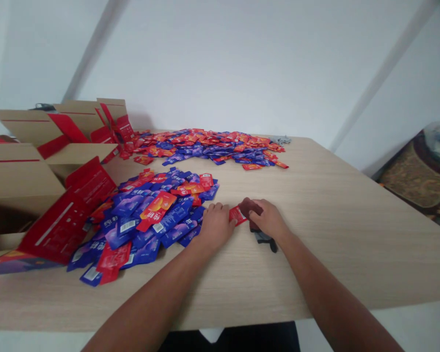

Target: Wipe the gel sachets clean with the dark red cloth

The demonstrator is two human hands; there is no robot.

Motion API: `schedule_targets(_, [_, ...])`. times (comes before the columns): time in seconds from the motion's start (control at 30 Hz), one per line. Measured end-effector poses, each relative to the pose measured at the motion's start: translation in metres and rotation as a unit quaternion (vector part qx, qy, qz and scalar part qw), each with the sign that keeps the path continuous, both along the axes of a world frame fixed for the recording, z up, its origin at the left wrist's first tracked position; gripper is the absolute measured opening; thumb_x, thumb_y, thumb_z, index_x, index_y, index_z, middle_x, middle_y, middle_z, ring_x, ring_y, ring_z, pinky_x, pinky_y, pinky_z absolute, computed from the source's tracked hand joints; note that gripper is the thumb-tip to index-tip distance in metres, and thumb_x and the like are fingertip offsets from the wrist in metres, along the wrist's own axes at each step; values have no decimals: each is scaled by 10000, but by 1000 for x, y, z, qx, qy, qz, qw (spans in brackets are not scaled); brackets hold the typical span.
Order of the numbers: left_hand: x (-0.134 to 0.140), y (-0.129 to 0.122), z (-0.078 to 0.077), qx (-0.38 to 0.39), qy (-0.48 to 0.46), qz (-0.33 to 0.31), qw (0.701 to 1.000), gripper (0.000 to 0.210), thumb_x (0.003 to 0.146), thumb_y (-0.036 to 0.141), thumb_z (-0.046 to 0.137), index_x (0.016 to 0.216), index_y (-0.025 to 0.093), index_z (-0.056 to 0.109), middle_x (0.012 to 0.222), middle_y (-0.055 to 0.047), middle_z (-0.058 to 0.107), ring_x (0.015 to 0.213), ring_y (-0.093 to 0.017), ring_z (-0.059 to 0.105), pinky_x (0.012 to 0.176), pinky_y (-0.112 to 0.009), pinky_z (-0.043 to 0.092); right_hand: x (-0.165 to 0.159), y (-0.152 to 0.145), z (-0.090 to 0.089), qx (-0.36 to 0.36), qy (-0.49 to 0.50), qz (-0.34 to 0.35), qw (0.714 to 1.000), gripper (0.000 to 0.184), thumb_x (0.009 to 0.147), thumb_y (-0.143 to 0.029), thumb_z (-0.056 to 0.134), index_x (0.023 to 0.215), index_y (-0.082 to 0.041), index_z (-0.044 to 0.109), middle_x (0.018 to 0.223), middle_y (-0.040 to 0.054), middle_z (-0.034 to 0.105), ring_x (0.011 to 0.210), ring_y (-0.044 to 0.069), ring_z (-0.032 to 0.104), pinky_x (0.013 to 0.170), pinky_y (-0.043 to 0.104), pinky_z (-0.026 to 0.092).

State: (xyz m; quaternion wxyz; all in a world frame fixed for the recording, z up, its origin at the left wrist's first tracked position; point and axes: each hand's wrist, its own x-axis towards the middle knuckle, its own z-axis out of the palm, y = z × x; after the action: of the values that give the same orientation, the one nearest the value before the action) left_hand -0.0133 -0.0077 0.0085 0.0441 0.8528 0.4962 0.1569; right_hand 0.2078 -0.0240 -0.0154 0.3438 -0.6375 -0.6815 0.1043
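Packets [157,208], red ones and blue ones, sit in 2 big heaps on 1 pale wood table [352,234]. There are too many to count. The far heap [212,146] is near the white wall [242,63]. The near heap [132,232] is closer, on the left side. Of the 2 hands, the left hand [216,222] is low on the table, just to the right of the near heap. Its thumb touches 1 red packet [238,215], but I cannot tell if it grips it or only presses on it. That red packet lies between the hands. The right hand [267,217] pinches 1 dark brown thing [246,206], right up by the red packet. Under the right hand lies 1 grey and black thing [263,237], and I cannot tell what it is. On the left stand open boxes [18,171], at least 2, with red flaps [77,215]. 1 grey crumpled thing [281,139] is by the far heap's right end. 1 brown patterned thing [416,176] is past the table's right edge.
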Motion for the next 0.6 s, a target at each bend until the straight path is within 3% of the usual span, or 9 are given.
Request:
schedule_targets(0.2, [-6,1,-2,-81,-93,-4,992,239,916,294,686,1138,208,670,1143,-94,666,1017,-248,661,885,-356,517,2,2,-2,10,13,-12,1000,275,865,-248,641,1109,-220,763,1031,55,745,923,230,676,854,340,507])
schedule_targets(0.33, [-10,1,-3,-38,-162,-8,986,197,921,171,626,1110,219,658,1134,-73,664,1026,-225,658,903,-343,522,4,3,-3,25,40,-57,997,321,868,-298,650,1160,-215,756,1097,77,759,985,252,696,915,369,524])
schedule_targets(0.47, [-13,0,-4,0,-209,-23,978,195,940,124,563,1072,226,664,1115,-72,667,1061,-223,646,929,-349,523,6,1,-2,33,87,-95,991,331,862,-339,652,1152,-222,762,1064,68,778,933,254,706,865,370,538])
schedule_targets(0.6, [-13,-4,-1,-33,-193,-109,975,108,960,246,632,1027,221,713,1031,-66,696,1011,-229,653,912,-356,526,8,0,1,42,123,-124,984,337,850,-357,651,1131,-215,771,1031,67,792,899,258,709,841,371,540])
